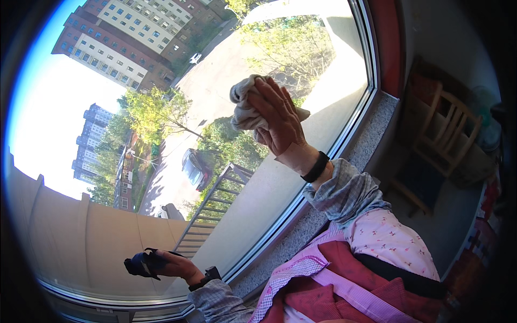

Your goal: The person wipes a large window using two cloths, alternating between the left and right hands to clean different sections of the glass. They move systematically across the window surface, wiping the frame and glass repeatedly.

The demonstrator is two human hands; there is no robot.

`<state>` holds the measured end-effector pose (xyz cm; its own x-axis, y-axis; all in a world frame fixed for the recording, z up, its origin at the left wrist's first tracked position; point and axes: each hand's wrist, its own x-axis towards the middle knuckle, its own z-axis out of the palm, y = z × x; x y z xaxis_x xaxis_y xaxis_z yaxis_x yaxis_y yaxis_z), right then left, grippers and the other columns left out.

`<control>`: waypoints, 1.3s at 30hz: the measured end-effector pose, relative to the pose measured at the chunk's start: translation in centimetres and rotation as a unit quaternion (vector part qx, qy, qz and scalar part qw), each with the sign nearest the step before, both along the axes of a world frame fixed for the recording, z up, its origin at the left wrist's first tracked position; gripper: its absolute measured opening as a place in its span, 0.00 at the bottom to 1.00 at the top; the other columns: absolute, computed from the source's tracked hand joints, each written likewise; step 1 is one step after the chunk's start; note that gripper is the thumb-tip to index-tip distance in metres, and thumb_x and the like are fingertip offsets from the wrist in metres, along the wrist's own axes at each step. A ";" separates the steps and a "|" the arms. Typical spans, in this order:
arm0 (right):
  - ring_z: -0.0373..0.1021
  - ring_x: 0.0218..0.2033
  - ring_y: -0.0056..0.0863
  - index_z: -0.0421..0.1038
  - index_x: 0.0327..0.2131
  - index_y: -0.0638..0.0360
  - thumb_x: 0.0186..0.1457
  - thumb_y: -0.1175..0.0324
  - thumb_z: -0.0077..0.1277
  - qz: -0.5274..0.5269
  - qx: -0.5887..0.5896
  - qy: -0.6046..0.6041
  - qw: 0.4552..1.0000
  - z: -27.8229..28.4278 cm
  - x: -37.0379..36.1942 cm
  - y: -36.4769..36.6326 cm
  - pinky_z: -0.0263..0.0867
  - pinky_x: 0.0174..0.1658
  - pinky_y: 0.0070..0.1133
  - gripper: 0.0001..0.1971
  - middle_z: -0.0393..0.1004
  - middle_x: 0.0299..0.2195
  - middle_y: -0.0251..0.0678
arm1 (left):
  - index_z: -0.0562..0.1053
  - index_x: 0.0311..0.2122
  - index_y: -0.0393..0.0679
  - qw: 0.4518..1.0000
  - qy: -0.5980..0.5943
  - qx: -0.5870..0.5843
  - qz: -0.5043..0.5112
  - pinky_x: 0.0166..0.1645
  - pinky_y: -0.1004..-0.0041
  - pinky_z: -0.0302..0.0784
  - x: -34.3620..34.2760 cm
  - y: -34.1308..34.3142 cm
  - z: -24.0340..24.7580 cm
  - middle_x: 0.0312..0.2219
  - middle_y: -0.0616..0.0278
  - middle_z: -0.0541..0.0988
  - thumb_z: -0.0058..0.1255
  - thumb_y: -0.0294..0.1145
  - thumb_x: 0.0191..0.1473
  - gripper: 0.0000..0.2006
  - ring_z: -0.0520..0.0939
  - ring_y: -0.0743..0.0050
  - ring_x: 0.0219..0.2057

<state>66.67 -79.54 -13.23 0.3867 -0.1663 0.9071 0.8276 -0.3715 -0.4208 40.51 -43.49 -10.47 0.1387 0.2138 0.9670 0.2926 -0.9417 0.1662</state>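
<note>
My right hand (280, 121) is raised against the window glass (226, 145), its fingers laid over a crumpled light grey cloth (246, 107) pressed under them. The cloth bulges out past the fingertips and beside the palm. Lower and to the left, my left hand (180, 266) holds a dark blue, cloth-like bundle (144, 264). Its fingers are partly hidden by the bundle, and I cannot tell whether it touches the glass. Both wrists wear dark bands, with grey checked cuffs behind them.
A white window frame (323, 167) and a speckled stone sill (371, 129) run diagonally between me and the glass. A wooden chair (439, 134) stands at the right. Through the glass show a metal railing (212, 207), a parked dark car (195, 169), trees and tall buildings.
</note>
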 end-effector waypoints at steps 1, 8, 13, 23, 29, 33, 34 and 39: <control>0.52 0.71 0.45 0.61 0.67 0.47 0.64 0.66 0.51 -0.024 0.041 0.011 0.999 -1.0 1.8 -1.7 0.46 0.72 0.42 0.28 0.58 0.68 0.44 | 0.65 0.59 0.27 1.000 0.005 -0.022 -0.019 0.59 0.53 0.69 0.5 -0.8 0.5 0.52 0.36 0.72 0.45 0.43 0.69 0.26 0.76 0.43 0.52; 0.64 0.64 0.27 0.64 0.62 0.56 0.72 0.72 0.41 -0.069 0.377 0.214 0.899 -18.3 12.5 -10.6 0.61 0.66 0.22 0.18 0.65 0.64 0.35 | 0.56 0.64 0.28 0.999 -0.024 0.025 -0.003 0.65 0.55 0.64 2.5 -1.4 1.3 0.60 0.35 0.63 0.46 0.41 0.69 0.29 0.72 0.45 0.58; 0.68 0.61 0.30 0.61 0.66 0.33 0.72 0.63 0.41 0.032 0.625 0.416 0.660 -26.9 10.9 -10.1 0.67 0.60 0.28 0.21 0.67 0.64 0.31 | 0.61 0.64 0.29 0.999 -0.023 0.046 0.001 0.67 0.51 0.58 2.5 -0.9 1.0 0.61 0.34 0.65 0.43 0.42 0.70 0.28 0.69 0.38 0.61; 0.64 0.63 0.41 0.66 0.59 0.60 0.71 0.68 0.42 0.066 0.181 0.018 0.981 1.8 6.9 -5.3 0.59 0.67 0.33 0.17 0.66 0.61 0.43 | 0.65 0.60 0.30 0.995 0.010 0.103 0.004 0.62 0.54 0.67 2.5 -1.2 1.1 0.55 0.40 0.69 0.47 0.39 0.67 0.24 0.75 0.45 0.55; 0.50 0.73 0.39 0.64 0.66 0.35 0.60 0.69 0.53 0.062 -0.146 -0.197 0.968 8.2 -7.2 6.7 0.47 0.73 0.43 0.30 0.55 0.71 0.30 | 0.71 0.54 0.33 0.993 0.028 0.113 -0.029 0.57 0.57 0.70 2.5 -1.4 1.8 0.49 0.46 0.74 0.48 0.40 0.67 0.20 0.77 0.51 0.50; 0.52 0.72 0.37 0.69 0.63 0.35 0.58 0.72 0.54 0.026 -0.190 -0.095 0.977 7.6 -3.5 2.6 0.47 0.72 0.42 0.29 0.58 0.70 0.28 | 0.75 0.49 0.34 0.991 0.019 0.114 -0.064 0.52 0.60 0.71 2.3 -1.5 2.1 0.43 0.50 0.78 0.50 0.39 0.66 0.17 0.78 0.55 0.44; 0.54 0.71 0.40 0.69 0.63 0.38 0.57 0.74 0.55 0.014 -0.149 -0.047 0.988 7.0 -1.5 0.3 0.49 0.71 0.42 0.30 0.60 0.69 0.35 | 0.74 0.50 0.33 0.992 0.019 0.108 -0.070 0.53 0.60 0.71 2.4 -1.6 2.1 0.43 0.50 0.78 0.51 0.38 0.66 0.17 0.78 0.55 0.44; 0.54 0.39 0.22 0.69 0.61 0.42 0.66 0.72 0.48 0.084 0.210 0.069 0.972 1.1 12.8 -12.1 0.52 0.41 0.24 0.22 0.65 0.44 0.25 | 0.70 0.53 0.32 0.987 -0.043 0.064 -0.143 0.57 0.65 0.69 2.8 -1.9 1.6 0.48 0.55 0.76 0.54 0.33 0.64 0.18 0.77 0.61 0.48</control>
